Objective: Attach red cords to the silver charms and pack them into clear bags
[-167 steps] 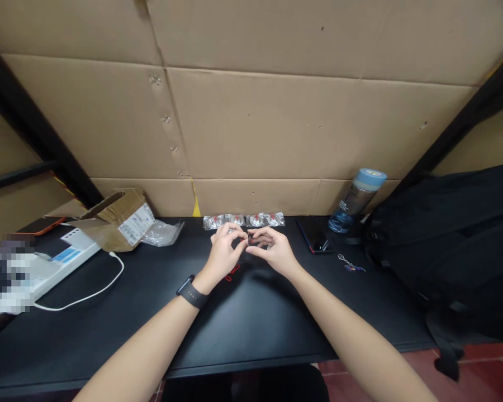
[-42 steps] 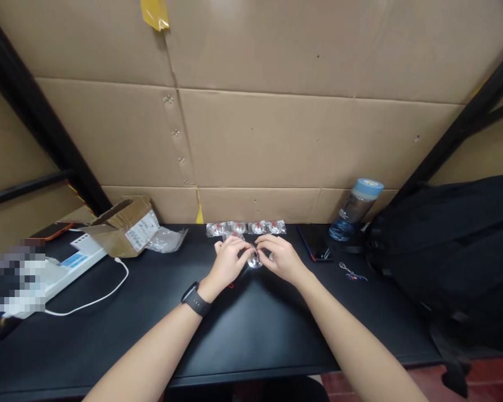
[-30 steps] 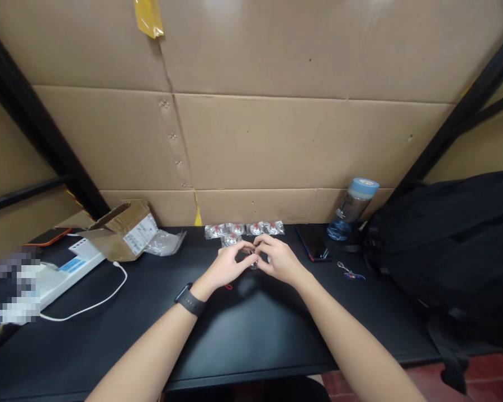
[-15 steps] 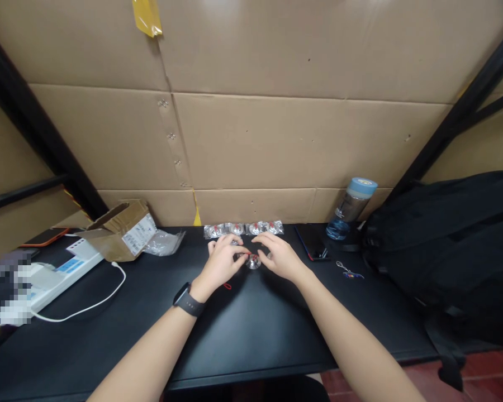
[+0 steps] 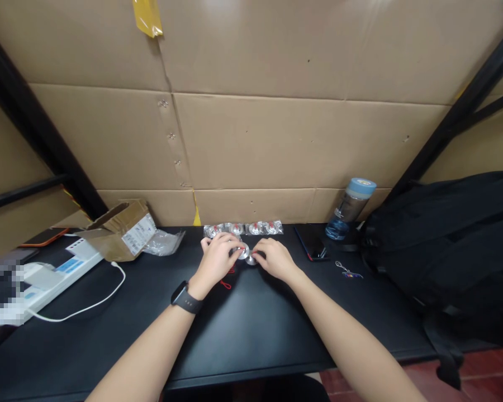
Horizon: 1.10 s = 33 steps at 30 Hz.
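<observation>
Near the packets [image 5: 236,229], the left hand [image 5: 216,258] pinches the upper disc [image 5: 245,252]; the right hand [image 5: 279,259], fingertips nearly closed, pinches the lower disc [image 5: 250,261].

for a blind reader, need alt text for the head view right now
Two bare hands, left and right, hold small shiny round metal pieces close together over a black desk. Behind them lies a row of four clear-wrapped discs, with an open cardboard box to the left and a blue-capped bottle to the right.
</observation>
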Available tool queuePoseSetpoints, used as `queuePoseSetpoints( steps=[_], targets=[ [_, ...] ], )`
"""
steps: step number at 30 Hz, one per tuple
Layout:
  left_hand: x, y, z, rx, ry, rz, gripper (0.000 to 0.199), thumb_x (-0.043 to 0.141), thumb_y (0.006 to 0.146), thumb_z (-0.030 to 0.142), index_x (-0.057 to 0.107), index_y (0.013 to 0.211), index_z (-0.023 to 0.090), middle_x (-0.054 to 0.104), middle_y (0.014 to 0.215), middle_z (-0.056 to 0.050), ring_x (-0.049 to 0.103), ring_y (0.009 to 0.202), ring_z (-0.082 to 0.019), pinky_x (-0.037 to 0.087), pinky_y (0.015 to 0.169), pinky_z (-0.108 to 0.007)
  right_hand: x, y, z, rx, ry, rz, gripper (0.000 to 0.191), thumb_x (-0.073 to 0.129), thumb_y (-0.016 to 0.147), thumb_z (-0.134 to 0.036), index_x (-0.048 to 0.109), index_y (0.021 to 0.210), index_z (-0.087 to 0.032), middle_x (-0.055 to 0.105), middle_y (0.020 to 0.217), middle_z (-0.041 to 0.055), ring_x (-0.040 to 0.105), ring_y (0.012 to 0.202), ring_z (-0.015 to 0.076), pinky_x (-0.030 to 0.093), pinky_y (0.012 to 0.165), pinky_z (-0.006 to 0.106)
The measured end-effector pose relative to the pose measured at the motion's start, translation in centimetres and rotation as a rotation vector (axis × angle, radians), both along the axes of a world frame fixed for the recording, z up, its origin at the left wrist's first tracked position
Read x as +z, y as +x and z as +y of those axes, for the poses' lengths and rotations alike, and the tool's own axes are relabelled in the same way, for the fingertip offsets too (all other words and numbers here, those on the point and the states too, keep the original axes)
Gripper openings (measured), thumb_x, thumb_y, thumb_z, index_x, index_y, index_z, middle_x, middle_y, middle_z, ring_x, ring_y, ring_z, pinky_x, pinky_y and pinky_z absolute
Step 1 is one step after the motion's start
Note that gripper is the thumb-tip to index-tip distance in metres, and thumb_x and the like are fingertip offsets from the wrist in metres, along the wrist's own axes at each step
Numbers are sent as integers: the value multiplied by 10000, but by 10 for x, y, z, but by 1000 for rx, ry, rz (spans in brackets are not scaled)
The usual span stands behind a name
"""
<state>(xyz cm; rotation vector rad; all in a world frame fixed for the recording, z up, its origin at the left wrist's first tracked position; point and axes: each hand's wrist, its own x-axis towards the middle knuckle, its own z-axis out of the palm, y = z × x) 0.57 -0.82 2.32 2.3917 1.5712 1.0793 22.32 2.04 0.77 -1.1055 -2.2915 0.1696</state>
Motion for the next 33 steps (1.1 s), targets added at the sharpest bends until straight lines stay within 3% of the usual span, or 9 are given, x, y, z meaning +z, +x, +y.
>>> queuePoseSetpoints(
  steps=[5, 8, 12, 16, 19, 22, 28, 33],
  targets=[
    [3, -3, 1, 106, -30, -167, 115, 681, 895, 335, 790, 925, 317, 783, 1074, -28, 660, 1106, -287, 359, 964, -449, 8, 12, 13, -93, -128, 647, 208, 699, 875, -395, 744, 857, -193, 737, 865, 71, 677, 735, 202, 535, 679, 315],
    [0, -5, 7, 98, -113, -368, 170, 672, 890, 414, 782, 930, 290, 800, 982, -24, 717, 980, -261, 444, 942, -420, 12, 18, 17, -119, -200, 892, 290, 726, 837, -468, 737, 875, -181, 744, 855, 85, 697, 761, 224, 564, 720, 345],
    [-10, 0, 14, 47, -191, -649, 288, 679, 867, 477, 762, 922, 207, 799, 945, -73, 738, 934, -253, 537, 857, -355, 12, 9, 12, -129, -234, 1018, 289, 737, 826, -466, 724, 879, -182, 735, 861, 77, 700, 800, 221, 576, 789, 362],
    [-19, 12, 12, -57, -267, -765, 305, 688, 862, 469, 739, 926, 175, 792, 963, -85, 744, 938, -241, 559, 862, -332, 3, -14, 0, -16, -289, 928, 286, 742, 825, -474, 709, 845, -191, 730, 1002, 101, 707, 900, 231, 586, 769, 333],
    [-23, 18, 9, -74, -278, -767, 280, 684, 868, 443, 734, 938, 176, 790, 986, -83, 746, 947, -236, 557, 876, -324, -4, -26, -7, 89, -443, 913, 296, 723, 847, -480, 683, 909, -193, 728, 1107, 99, 720, 948, 231, 592, 777, 325],
    [-22, 18, 7, -28, -282, -709, 273, 674, 871, 442, 743, 945, 188, 793, 995, -80, 747, 960, -237, 543, 894, -326, -4, -27, -11, 108, -592, 932, 324, 731, 841, -486, 668, 921, -178, 726, 1109, 96, 736, 892, 220, 598, 740, 317],
    [-5, 20, -4, 103, -250, -376, 221, 601, 924, 439, 746, 953, 275, 797, 948, 18, 741, 965, -207, 461, 968, -353, 4, -20, -15, 165, -880, 1098, 495, 803, 795, -413, 617, 1232, -272, 702, 1121, 52, 749, 791, 177, 622, 746, 338],
    [8, 9, -3, 108, -253, -214, 316, 494, 984, 492, 738, 995, 291, 789, 1016, 20, 711, 999, -205, 405, 1006, -365, 10, -15, -14, 216, -1029, 1158, 417, 811, 815, -332, 681, 1191, -209, 731, 1065, 79, 769, 861, 215, 609, 817, 325]
  ],
)
